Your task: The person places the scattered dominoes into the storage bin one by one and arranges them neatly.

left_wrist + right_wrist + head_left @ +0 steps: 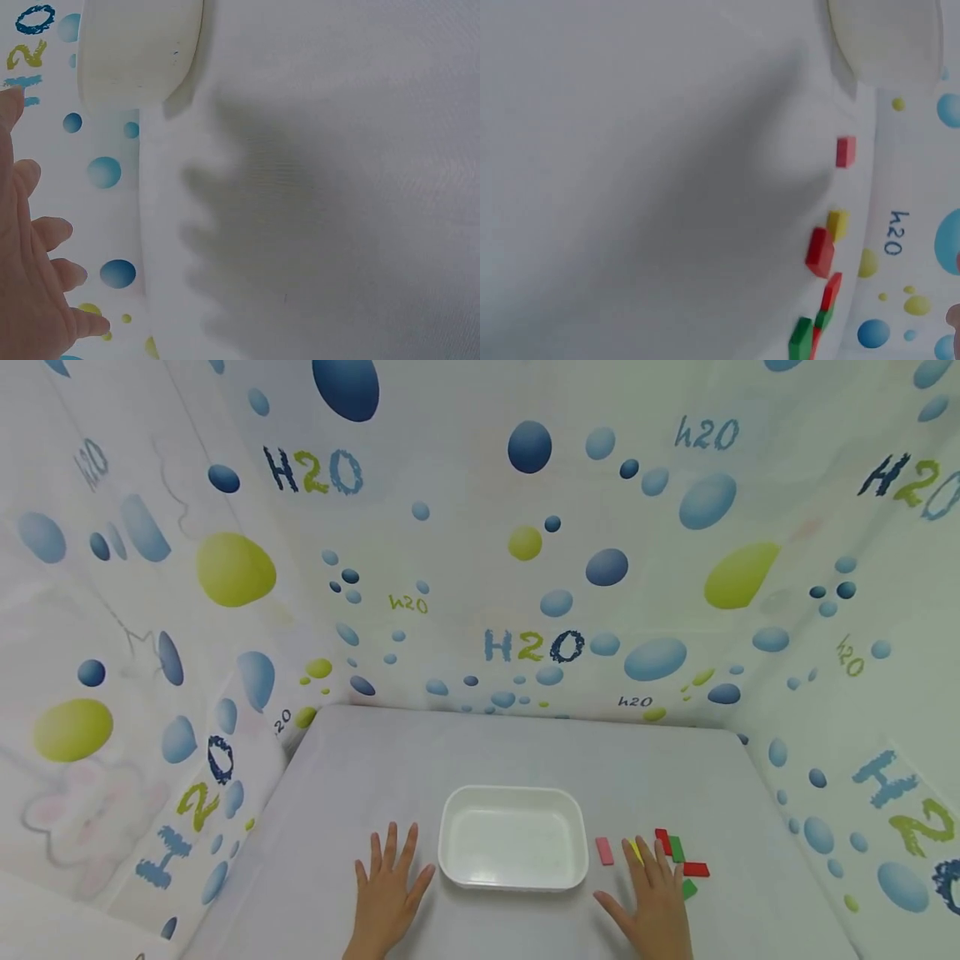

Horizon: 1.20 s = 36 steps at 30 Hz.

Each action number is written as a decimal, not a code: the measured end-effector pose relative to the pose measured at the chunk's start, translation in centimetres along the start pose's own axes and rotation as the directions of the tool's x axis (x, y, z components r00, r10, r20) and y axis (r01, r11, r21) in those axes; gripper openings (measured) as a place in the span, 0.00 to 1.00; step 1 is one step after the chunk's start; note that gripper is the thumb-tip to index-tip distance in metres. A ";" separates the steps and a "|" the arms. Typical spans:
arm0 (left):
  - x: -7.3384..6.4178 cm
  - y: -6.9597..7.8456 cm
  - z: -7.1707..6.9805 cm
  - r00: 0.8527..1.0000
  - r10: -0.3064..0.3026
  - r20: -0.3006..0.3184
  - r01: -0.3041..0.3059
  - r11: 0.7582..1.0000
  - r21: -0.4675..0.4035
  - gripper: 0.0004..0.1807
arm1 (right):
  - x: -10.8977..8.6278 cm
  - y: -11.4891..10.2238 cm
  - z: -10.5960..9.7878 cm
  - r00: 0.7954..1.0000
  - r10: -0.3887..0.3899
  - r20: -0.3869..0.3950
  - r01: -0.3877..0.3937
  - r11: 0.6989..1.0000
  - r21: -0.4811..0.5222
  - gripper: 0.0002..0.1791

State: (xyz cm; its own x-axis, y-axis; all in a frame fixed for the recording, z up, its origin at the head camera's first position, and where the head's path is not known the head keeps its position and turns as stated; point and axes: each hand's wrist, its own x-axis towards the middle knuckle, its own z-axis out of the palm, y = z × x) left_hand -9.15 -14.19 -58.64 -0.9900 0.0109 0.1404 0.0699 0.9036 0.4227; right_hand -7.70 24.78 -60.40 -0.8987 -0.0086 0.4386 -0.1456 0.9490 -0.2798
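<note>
White tray (pixel 513 839) sits at twelve o'clock, blocks (pixel 677 850) at two — easy reach, maybe; left hand (pixel 388 889), right hand (pixel 651 897) spread, empty.

Both hands (pixel 385 893) (pixel 654 906) apart, fingers (pixel 390 852) spread.

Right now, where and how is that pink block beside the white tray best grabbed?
I'd pinch the pink block by its long sides, from above, probably with the nearer right hand: it lies longer front to back, with gaps separating it from the white tray and yellow block.
</note>
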 end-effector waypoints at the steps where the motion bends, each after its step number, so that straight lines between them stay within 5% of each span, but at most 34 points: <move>1: 0.1 0.0 0.2 1.000 0.001 -0.001 -0.001 1.000 -0.027 0.36 | 0.4 0.3 -0.2 1.000 -0.001 0.002 0.001 1.000 0.007 0.53; 6: 0.5 -0.1 1.3 0.999 0.020 -0.042 -0.029 0.977 -0.212 0.34 | 2.3 1.8 -1.0 0.999 -0.028 0.044 0.026 0.999 0.046 0.49; 14: 1.3 0.1 3.5 0.999 -0.021 -0.044 -0.003 0.871 -0.491 0.33 | 4.6 3.8 -0.2 0.984 -0.136 0.112 0.124 0.986 0.109 0.46; 23: 2.1 0.7 5.2 0.997 -0.077 -0.029 0.042 0.786 -0.616 0.31 | 6.2 4.4 1.0 0.961 -0.104 0.258 0.101 0.995 0.025 0.43; 30: 2.6 1.4 6.3 0.994 -0.112 0.002 0.088 0.775 -0.625 0.32 | 7.0 4.2 1.6 0.934 -0.106 0.342 0.113 0.994 -0.003 0.39; 36: 2.5 2.3 6.4 0.993 -0.109 0.050 0.115 0.734 -0.670 0.32 | 7.2 3.8 2.1 0.906 -0.051 0.420 0.059 0.998 -0.006 0.38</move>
State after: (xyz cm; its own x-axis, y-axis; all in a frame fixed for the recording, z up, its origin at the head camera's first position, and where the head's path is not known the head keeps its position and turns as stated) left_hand -12.30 -9.37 -63.10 -0.9966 -0.0663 0.0480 0.0195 0.3771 0.9260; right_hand -15.58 27.67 -60.10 -0.9807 -0.1885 0.0526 -0.1957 0.9487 -0.2484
